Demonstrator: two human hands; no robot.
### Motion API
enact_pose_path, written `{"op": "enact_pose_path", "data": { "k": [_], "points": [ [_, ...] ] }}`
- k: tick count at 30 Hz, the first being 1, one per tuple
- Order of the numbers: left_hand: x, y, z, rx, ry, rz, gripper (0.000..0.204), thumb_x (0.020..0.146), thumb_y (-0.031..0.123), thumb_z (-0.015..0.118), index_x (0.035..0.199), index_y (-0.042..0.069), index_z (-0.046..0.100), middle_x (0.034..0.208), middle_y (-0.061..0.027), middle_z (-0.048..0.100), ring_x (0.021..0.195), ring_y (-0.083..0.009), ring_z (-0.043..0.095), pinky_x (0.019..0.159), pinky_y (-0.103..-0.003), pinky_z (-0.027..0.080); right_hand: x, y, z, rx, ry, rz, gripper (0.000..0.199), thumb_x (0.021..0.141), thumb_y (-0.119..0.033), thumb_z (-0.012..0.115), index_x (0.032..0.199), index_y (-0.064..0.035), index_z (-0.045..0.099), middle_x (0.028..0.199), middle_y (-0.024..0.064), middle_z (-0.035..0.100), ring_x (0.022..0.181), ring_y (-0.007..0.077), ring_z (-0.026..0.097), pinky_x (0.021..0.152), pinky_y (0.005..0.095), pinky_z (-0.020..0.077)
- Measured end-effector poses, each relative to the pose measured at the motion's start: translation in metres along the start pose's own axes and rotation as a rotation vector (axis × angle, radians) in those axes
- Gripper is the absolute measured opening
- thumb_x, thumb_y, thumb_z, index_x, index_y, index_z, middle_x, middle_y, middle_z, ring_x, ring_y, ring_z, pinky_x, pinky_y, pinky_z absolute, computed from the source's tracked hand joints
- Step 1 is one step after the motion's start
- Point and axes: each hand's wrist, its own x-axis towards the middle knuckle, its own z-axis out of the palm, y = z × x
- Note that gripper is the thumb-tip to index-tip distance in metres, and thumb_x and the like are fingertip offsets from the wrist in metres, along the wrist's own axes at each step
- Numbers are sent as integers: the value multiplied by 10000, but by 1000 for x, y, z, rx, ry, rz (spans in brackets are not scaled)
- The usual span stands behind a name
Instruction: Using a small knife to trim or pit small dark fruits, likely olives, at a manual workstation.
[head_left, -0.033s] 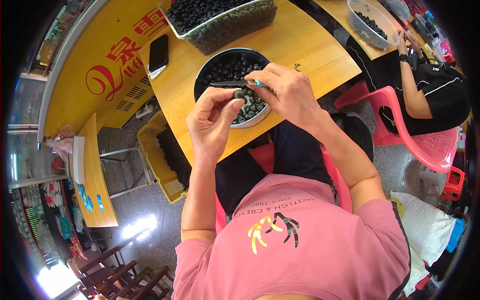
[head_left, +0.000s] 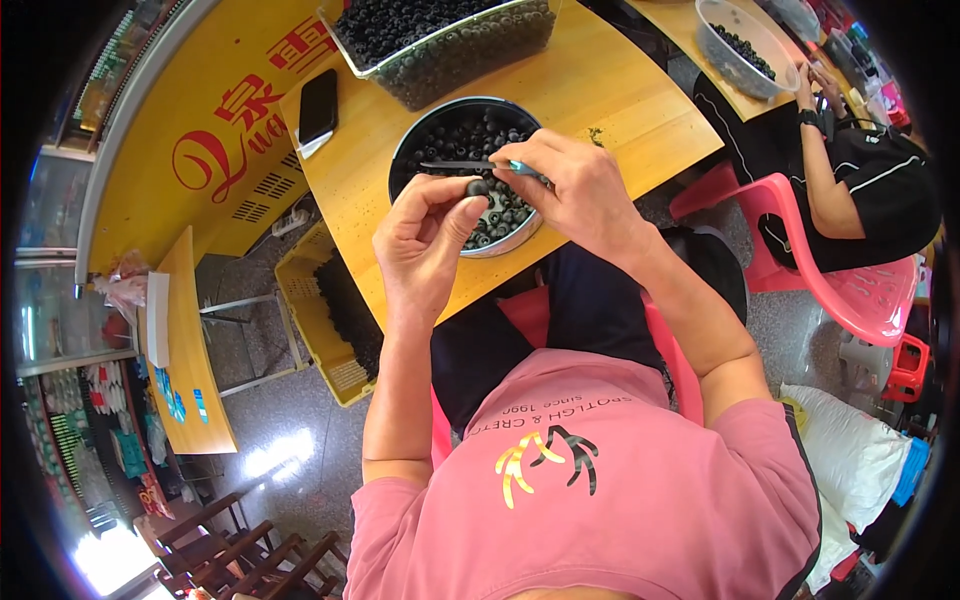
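We pinch one small dark nut (head_left: 478,187) between thumb and fingertips of our left hand (head_left: 425,245), holding it just over the near rim of the round bowl (head_left: 400,160), which is full of the same dark nuts. Our right hand (head_left: 580,195) is curled tight around a slim tool (head_left: 470,165) with a teal handle, its thin dark blade lying across the bowl and its near end close above the nut; whether it touches we cannot tell. The bowl sits on a yellow table (head_left: 620,100), with a clear tub (head_left: 450,45) of more nuts behind it and a phone (head_left: 318,105) to the left. A yellow crate (head_left: 330,330) stands on the floor by our left knee. To the right another person sits on a pink chair (head_left: 850,290) at a second table. The risk, as we judge it, lies in the blade sliding off so small and round a nut and catching our left fingertips, or the nut popping out of the pinch and dropping to the floor beyond the bowl.
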Motion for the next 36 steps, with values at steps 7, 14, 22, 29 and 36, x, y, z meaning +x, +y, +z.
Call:
{"op": "enact_pose_path", "data": {
  "k": [7, 14, 22, 29, 36],
  "points": [
    [2, -5, 2, 109, 75, -2, 201, 853, -41, 676, 1053, -23, 664, 961, -34, 610, 863, -86, 591, 766, -200, 479, 5, -19, -3, 632, -224, 532, 267, 915, -268, 678, 948, -3, 666, 796, -24, 612, 751, 30, 543, 654, 219, 460],
    [4, -7, 4, -48, 72, 21, 202, 861, -9, 683, 1061, -27, 662, 928, -37, 629, 799, -82, 593, 718, -206, 493, 6, -15, 7, 978, -207, 636, 270, 939, -267, 643, 959, 0, 671, 811, -27, 615, 746, 48, 548, 674, 197, 450],
    [3, -19, -2, -268, 120, -162, 163, 870, 53, 696, 1021, -1, 662, 902, -16, 638, 772, -74, 579, 688, -200, 472, 9, -12, 7, 1055, -261, 657, 229, 958, -279, 608, 949, -62, 679, 765, -49, 589, 617, -12, 418, 528, 161, 311],
    [3, -24, -5, -418, 56, -179, 142, 876, 62, 685, 1006, 9, 664, 913, -5, 631, 758, -85, 557, 683, -211, 446, 10, -13, 7, 1065, -295, 629, 222, 957, -280, 607, 913, -72, 669, 760, -45, 589, 606, -8, 412, 520, 158, 303],
    [0, -25, -2, -561, 59, -208, 164, 891, 76, 673, 1038, 16, 632, 904, -35, 632, 744, -103, 552, 683, -222, 452, 3, -13, 16, 675, -86, 360, 213, 939, -221, 627, 942, -9, 646, 741, 12, 595, 615, 78, 506, 556, 248, 427]
  ]
}}
